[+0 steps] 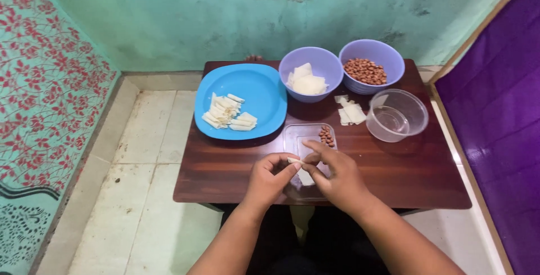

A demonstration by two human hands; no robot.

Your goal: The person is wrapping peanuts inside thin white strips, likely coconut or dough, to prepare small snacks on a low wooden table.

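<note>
My left hand [269, 180] and my right hand [335, 177] meet over the near edge of a dark wooden table [225, 168], both pinching a small white wrapper piece [293, 161]. Under them lies a clear rectangular tray [295, 135] with a few peanuts [326, 135] at its far right corner. A blue plate [261, 92] to the far left of my hands carries several rolled white pieces [228, 113].
A purple bowl [315, 61] of white wrappers and a purple bowl [382, 53] of peanuts stand at the back. A clear, empty plastic bowl [400, 118] sits right, loose wrapper pieces [351, 112] beside it. Tiled floor lies left, a purple panel right.
</note>
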